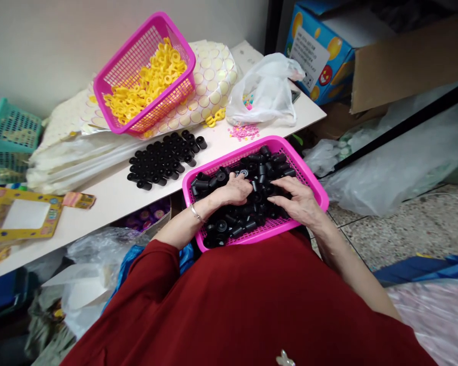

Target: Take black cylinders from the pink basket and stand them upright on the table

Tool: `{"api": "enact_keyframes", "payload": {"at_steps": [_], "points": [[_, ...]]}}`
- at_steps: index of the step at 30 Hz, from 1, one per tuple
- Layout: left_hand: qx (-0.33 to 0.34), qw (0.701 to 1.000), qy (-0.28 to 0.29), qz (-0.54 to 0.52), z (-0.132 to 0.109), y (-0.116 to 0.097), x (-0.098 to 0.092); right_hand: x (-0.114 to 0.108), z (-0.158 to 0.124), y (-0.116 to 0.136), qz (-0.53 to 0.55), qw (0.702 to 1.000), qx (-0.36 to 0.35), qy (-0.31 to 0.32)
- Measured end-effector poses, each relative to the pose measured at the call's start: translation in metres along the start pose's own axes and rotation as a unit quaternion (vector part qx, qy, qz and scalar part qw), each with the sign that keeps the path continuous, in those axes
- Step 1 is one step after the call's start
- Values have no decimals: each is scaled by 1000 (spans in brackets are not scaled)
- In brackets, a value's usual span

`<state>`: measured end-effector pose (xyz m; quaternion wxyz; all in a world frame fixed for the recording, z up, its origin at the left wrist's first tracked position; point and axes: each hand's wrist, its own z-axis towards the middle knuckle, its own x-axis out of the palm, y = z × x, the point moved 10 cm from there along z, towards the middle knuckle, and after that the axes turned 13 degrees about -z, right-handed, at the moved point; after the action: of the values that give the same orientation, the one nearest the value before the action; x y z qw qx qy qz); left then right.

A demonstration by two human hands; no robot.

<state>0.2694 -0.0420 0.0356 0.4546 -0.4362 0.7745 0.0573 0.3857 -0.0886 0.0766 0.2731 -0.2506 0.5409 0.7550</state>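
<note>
A pink plastic basket (316, 185) rests against my front, at the table's edge, holding many loose black plastic cylinders (234, 230). My left hand (236, 189) is down among them, its fingers bent together against a black piece; the fingertips are partly hidden. On the basket's right side, my right hand (299, 199) has its thumb and forefinger apart, close over other black pieces. Whether it touches them is hard to tell. A group of black cylinders (160, 158) stands upright in close rows on the white table (110, 195).
Behind the rows, a pink basket (193, 56) of yellow plastic rings (148, 86) sits on patterned sheeting. Small pink bits (244, 132) lie beside a white plastic bag (269, 94). A yellow card frame (55, 216) is at left. An open carton (404, 66) stands at right.
</note>
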Motion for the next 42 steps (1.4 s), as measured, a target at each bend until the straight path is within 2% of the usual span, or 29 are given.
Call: {"api": "enact_keyframes", "payload": {"at_steps": [2, 4, 7, 9, 12, 18, 22, 25, 28, 31, 33, 36, 39, 42], "points": [[4, 998, -19, -59, -4, 6, -7, -1, -1, 3, -2, 1000, -4, -1], [24, 985, -55, -162, -10, 12, -18, -2, -2, 7, -8, 1000, -6, -4], [80, 930, -88, -347, -20, 15, -31, -4, -1, 14, -19, 1000, -15, -19], [109, 898, -93, -416, -25, 15, -35, -7, 0, 20, -29, 999, -26, -32], [127, 883, -109, -438, -28, 14, -38, -7, 3, 25, -51, 997, -37, -37], [167, 905, -130, -370, -29, 1, -43, 0, 6, 30, -108, 991, -78, -30], [188, 904, -128, -361, -31, -5, -44, -1, 7, 40, -165, 979, -112, -31], [167, 890, -136, -402, -30, -2, -43, 0, 8, 51, -233, 963, -135, -20], [142, 863, -143, -464, -28, 2, -41, 5, 9, 63, -271, 947, -171, -13], [121, 834, -182, -507, -29, 10, -44, 3, 13, 67, -214, 960, -177, -47], [115, 824, -218, -510, -34, 15, -48, 0, 18, 60, -143, 977, -140, -75], [120, 848, -277, -436, -44, 17, -51, 6, 26, 42, -31, 995, -47, -86], [103, 858, -326, -384, -51, 25, -50, 24, 33, 31, 66, 995, 35, -66], [104, 836, -348, -411, -53, 41, -52, 44, 42, 35, 163, 986, 45, 2]]}}
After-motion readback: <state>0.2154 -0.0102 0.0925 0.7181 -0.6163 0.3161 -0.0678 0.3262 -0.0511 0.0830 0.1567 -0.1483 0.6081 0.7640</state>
